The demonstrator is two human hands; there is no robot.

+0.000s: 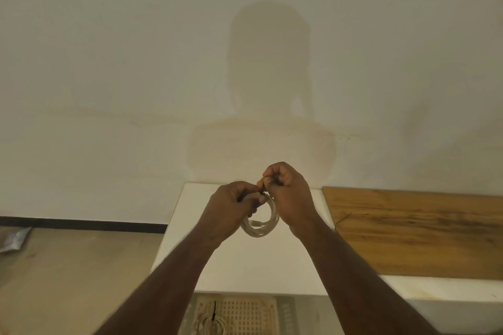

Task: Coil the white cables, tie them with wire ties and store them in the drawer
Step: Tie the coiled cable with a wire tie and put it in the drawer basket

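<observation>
head view: our left hand (231, 205) and right hand (285, 187) pinch the light, springy white cable coil (262, 221) at its top; we hold there.

The light is dim and warm, giving the whole view a yellowish-brown cast. It comes from behind the person, since a soft-edged shadow of head and shoulders (268, 106) falls on the pale wall (109, 62) ahead. The wall is evenly lit, without glare. The forearms read very dark, with little detail. The wide lens bends the black skirting line (81, 223) and the white worktop (253, 266) edges. Focus is soft overall, and the bottom strip is murky.
</observation>
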